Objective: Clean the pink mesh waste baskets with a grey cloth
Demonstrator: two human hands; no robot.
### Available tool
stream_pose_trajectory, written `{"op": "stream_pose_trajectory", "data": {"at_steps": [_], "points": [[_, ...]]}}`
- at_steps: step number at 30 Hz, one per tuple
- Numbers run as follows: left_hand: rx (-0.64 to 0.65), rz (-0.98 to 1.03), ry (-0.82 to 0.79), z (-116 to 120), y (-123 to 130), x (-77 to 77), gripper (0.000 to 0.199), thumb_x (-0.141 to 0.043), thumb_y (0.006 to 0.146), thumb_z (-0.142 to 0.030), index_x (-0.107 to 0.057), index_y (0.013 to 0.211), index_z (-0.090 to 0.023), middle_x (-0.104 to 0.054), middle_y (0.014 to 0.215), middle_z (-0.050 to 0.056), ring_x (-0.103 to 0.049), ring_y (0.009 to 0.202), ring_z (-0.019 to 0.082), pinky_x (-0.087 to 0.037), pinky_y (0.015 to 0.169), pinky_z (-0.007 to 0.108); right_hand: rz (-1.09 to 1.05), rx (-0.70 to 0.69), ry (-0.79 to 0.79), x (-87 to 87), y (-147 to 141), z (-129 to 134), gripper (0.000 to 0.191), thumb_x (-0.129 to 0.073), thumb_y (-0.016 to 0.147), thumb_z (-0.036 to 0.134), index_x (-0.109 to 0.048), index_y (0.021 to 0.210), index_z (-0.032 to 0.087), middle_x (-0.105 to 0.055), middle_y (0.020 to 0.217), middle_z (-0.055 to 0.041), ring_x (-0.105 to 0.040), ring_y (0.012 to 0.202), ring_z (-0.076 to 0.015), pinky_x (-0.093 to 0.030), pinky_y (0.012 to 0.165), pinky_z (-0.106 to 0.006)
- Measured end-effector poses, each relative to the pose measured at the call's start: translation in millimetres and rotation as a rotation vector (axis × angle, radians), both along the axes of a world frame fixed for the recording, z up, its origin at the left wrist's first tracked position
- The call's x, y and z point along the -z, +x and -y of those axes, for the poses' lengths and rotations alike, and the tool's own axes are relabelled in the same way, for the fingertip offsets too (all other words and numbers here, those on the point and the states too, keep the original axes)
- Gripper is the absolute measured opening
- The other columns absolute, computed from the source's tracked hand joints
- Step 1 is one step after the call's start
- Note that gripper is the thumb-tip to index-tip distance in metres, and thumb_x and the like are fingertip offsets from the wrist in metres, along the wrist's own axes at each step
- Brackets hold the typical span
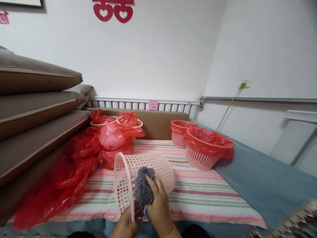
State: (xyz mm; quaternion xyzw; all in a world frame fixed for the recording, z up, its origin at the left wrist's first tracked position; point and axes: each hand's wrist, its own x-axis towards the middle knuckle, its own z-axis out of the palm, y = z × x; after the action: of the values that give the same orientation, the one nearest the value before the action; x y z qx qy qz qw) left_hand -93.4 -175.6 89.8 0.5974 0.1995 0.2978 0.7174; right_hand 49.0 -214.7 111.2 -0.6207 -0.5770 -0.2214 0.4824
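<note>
A pale pink perforated basket (158, 168) lies on its side on a striped cloth (198, 195), its round mouth facing left. My left hand (126, 224) grips the lower rim of that mouth, fingers partly hidden behind it. A fuzzy grey cloth (143, 188) is pressed against the basket's outer side by my right hand (158, 205), whose fingers are closed on it.
Two baskets lined with red bags (209, 142) stand at right. Red plastic bags (84, 165) are heaped at left, with bagged baskets (137, 124) behind them. Stacked grey cushions (37, 125) border the left side. A radiator (141, 105) runs along the wall.
</note>
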Motion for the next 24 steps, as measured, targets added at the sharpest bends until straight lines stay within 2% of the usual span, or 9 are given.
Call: {"op": "stream_pose_trajectory", "data": {"at_steps": [2,5,8,12,15,18,21,22,24], "points": [[0.088,0.068,0.010,-2,2,8.3,0.054,-0.068,0.064,-0.021,-0.062,0.118,-0.017,-0.068,0.115,0.012,-0.057,0.116,0.032,-0.031,0.109,0.049,-0.040,0.129,-0.047,5.0,27,-8,0.072,-0.041,0.064,0.002,-0.053,0.130,0.027,-0.048,0.125,-0.0076,-0.049,0.117,-0.0247,-0.045,0.097,-0.040],[0.084,0.064,0.042,-3,2,20.3,0.058,-0.067,0.066,-0.020,-0.059,0.124,-0.018,-0.062,0.126,0.013,-0.048,0.127,0.033,-0.020,0.115,0.050,-0.190,0.265,-0.164,6.6,70,-15,0.065,-0.045,0.069,0.007,-0.053,0.132,0.022,-0.050,0.121,-0.0095,-0.048,0.116,-0.0270,-0.043,0.099,-0.042],[0.057,0.027,0.054,-4,0,28.6,0.060,-0.064,0.067,-0.015,-0.058,0.126,-0.020,-0.060,0.130,0.011,-0.040,0.133,0.033,-0.019,0.115,0.051,-0.311,0.392,-0.285,-0.4,102,-15,0.062,-0.046,0.074,0.012,-0.048,0.136,0.020,-0.052,0.115,-0.0095,-0.050,0.111,-0.0266,-0.045,0.094,-0.039],[0.112,0.032,0.063,-5,-2,28.2,0.065,-0.061,0.062,-0.007,-0.059,0.125,-0.022,-0.058,0.134,0.007,-0.038,0.135,0.030,-0.019,0.117,0.045,-0.427,0.535,-0.379,-10.4,120,-12,0.056,-0.046,0.080,0.018,-0.046,0.136,0.021,-0.053,0.116,-0.0095,-0.052,0.108,-0.0278,-0.047,0.084,-0.036],[0.136,0.029,-0.008,-3,0,8.2,0.062,-0.065,0.063,-0.014,-0.058,0.125,-0.020,-0.054,0.138,0.010,-0.044,0.131,0.032,-0.026,0.114,0.046,-0.416,0.481,-0.344,-9.3,117,-10,0.056,-0.047,0.078,0.017,-0.047,0.134,0.018,-0.054,0.118,-0.0098,-0.050,0.112,-0.0274,-0.044,0.091,-0.036],[0.024,0.031,-0.097,2,5,-31.3,0.061,-0.065,0.064,-0.024,-0.057,0.124,-0.016,-0.058,0.132,0.014,-0.052,0.123,0.033,-0.028,0.111,0.048,-0.399,0.323,-0.258,-4.3,97,-10,0.061,-0.047,0.072,0.012,-0.049,0.133,0.015,-0.052,0.121,-0.0102,-0.047,0.117,-0.0261,-0.038,0.102,-0.038],[-0.055,-0.023,-0.113,8,9,-67.0,0.064,-0.061,0.055,-0.017,-0.060,0.118,-0.015,-0.067,0.119,0.012,-0.054,0.120,0.034,-0.024,0.112,0.048,-0.398,0.143,-0.203,-4.0,58,-9,0.065,-0.045,0.066,0.008,-0.052,0.130,0.015,-0.049,0.127,-0.0100,-0.042,0.123,-0.0256,-0.031,0.109,-0.041],[-0.064,-0.040,-0.113,9,9,-72.5,0.063,-0.061,0.053,-0.017,-0.062,0.116,-0.015,-0.068,0.116,0.011,-0.054,0.119,0.034,-0.025,0.111,0.049,-0.399,0.085,-0.185,-5.7,42,-8,0.065,-0.045,0.065,0.007,-0.054,0.129,0.016,-0.050,0.126,-0.0093,-0.041,0.124,-0.0252,-0.030,0.110,-0.041],[-0.085,-0.061,-0.110,8,9,-71.1,0.058,-0.063,0.053,-0.017,-0.065,0.111,-0.016,-0.070,0.113,0.010,-0.054,0.118,0.035,-0.028,0.109,0.049,-0.415,-0.033,-0.150,-11.4,8,-7,0.069,-0.043,0.061,0.004,-0.055,0.127,0.019,-0.053,0.122,-0.0076,-0.046,0.119,-0.0223,-0.035,0.107,-0.037]]}}
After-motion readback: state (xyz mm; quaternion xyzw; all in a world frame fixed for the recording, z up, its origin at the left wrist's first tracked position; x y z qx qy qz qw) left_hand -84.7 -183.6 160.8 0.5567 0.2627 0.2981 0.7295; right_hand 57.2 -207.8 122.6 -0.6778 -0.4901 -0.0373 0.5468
